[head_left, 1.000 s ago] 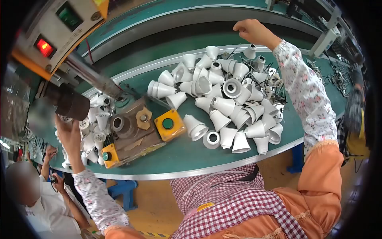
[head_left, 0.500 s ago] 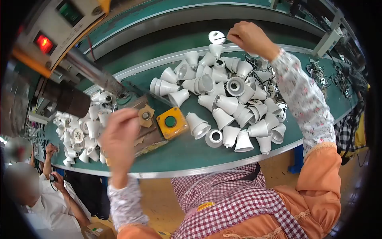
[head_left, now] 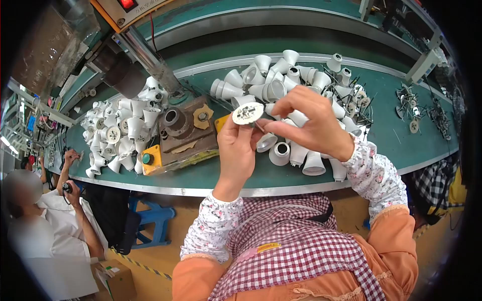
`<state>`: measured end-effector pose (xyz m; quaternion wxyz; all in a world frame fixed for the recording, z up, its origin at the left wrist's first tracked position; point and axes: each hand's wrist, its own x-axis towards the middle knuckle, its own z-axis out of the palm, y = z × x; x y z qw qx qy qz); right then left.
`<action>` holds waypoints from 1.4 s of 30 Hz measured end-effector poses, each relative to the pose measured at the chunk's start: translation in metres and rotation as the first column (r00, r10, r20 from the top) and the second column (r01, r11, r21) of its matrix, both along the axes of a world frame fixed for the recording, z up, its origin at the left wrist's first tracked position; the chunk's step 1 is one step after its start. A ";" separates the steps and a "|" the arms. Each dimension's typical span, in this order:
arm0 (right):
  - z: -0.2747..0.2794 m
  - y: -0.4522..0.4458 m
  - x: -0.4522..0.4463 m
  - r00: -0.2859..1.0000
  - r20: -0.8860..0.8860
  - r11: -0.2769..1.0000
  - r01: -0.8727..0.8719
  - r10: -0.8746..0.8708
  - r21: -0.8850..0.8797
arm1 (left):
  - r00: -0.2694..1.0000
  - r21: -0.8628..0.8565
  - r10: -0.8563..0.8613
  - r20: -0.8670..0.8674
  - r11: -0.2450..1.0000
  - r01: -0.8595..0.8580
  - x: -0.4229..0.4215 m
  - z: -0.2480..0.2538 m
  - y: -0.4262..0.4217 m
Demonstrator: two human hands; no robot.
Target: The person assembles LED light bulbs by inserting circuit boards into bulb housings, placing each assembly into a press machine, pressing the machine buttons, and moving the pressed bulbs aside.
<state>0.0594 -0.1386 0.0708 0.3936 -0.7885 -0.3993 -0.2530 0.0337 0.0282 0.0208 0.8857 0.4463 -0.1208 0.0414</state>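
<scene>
A round white circuit board [head_left: 248,114] with small dark parts on its upper face is held tilted in front of the press by my left hand [head_left: 236,153], its fingers closed under and around the edge. Close on its right, my right hand [head_left: 316,120] has thumb and forefinger brought in at the board's rim, by a thin lead; what they pinch is too small to tell. Behind and below my right hand lie many white cone-shaped lamp housings [head_left: 314,164], some with open mouths showing.
The press base [head_left: 188,130] with its metal socket [head_left: 174,119] and green button [head_left: 147,158] stands left of my hands. More housings [head_left: 134,128] heap beyond it. Boards with wires [head_left: 412,108] lie at right. Another person [head_left: 75,215] sits at left near a blue stool [head_left: 154,220].
My right hand has come down from the far side of the pile toward me. My left hand has moved right from the press and now holds the board. The view has shifted left.
</scene>
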 end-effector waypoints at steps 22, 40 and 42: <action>0.017 -0.002 -0.008 0.963 0.235 0.991 -0.127 0.132 -0.035 | 0.987 0.273 -0.104 0.121 0.959 0.068 -0.023 -0.007 0.029; 0.018 -0.007 -0.003 0.966 -0.231 0.987 -0.137 0.115 -0.081 | 0.951 0.566 0.087 0.297 0.786 -0.249 -0.020 -0.007 0.007; 0.017 -0.008 -0.002 0.961 -0.243 0.990 -0.142 0.131 -0.025 | 0.947 0.581 0.075 0.313 0.774 -0.253 -0.019 -0.007 0.008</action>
